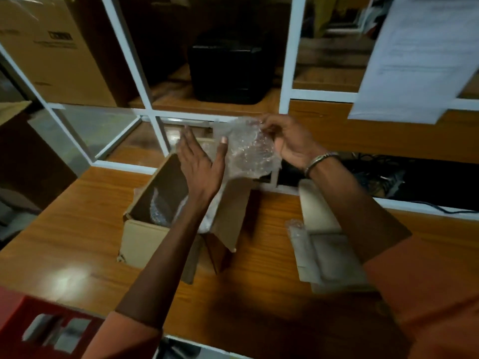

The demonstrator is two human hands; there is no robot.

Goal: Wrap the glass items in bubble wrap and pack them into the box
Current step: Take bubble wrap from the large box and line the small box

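Right hand (pixel 287 141) grip clamped on bubble-wrapped item (pixel 250 149), left hand (pixel 201 164) open; box (pixel 145 234) probably holds one wrapped already.

Single view from my head, wide-angle, facing forward and down over my forearms onto the glossy orange-brown wooden desk (pixel 77 216), close range. White-framed glass partition (pixel 285 73) fills the top; edges curve.

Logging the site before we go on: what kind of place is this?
Probably an office counter: wooden desk, white-framed glass partition with a posted paper notice, stored cartons behind.
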